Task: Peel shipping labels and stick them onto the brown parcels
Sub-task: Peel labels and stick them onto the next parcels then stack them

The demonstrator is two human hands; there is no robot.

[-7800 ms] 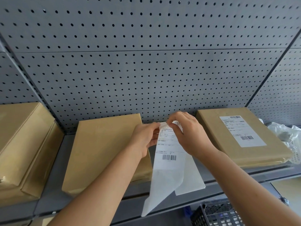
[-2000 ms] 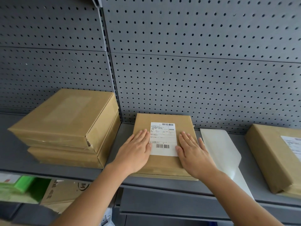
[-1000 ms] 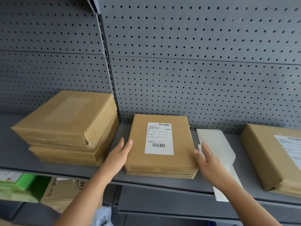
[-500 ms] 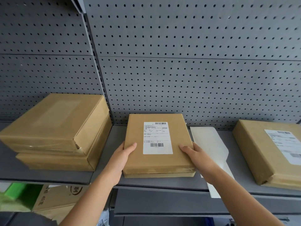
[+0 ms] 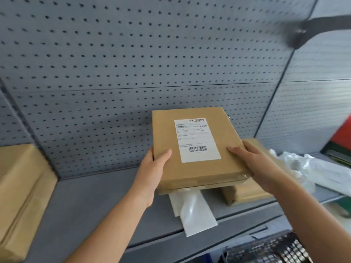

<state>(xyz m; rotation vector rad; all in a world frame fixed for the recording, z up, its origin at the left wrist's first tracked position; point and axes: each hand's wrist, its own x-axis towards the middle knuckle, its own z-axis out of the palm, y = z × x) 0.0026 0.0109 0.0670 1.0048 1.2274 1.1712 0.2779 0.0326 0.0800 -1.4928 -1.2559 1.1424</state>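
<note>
A flat brown parcel [image 5: 191, 173] with a white shipping label [image 5: 197, 140] stuck on its top is lifted off the grey shelf [image 5: 95, 205]. My left hand [image 5: 152, 171] grips its left edge, thumb on top. My right hand [image 5: 252, 164] grips its right edge the same way. Under the lifted parcel lies the white label backing sheet [image 5: 193, 213] on the shelf. Behind my right hand another brown parcel [image 5: 245, 194] rests on the shelf, mostly hidden.
A stack of brown parcels [image 5: 20, 196] stands at the far left. Crumpled clear plastic [image 5: 307, 168] lies on the shelf at right. A dark wire basket [image 5: 269, 249] sits below the shelf. A grey pegboard wall [image 5: 133, 63] backs the shelf.
The label was pressed onto the parcel with both hands. Both hands then took the parcel by its sides and lifted it rightward, above the backing sheet.
</note>
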